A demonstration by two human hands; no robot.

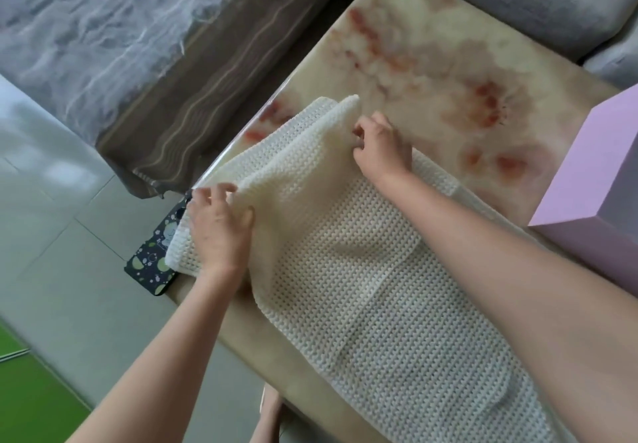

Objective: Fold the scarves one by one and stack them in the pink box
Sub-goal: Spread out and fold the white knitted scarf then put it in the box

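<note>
The scarf (345, 270) is lying along the tabletop (431, 62), running from 5 to 11 o'clock. The left hand (217, 232) is pinching its raised fold at 9 o'clock, and the right hand (381, 150) is gripping the far edge (fingers curled). The box (587, 183) is standing at 3 o'clock.

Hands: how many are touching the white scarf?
2. The left hand grips the scarf beside the phone; the right hand pinches its far fold.
</note>
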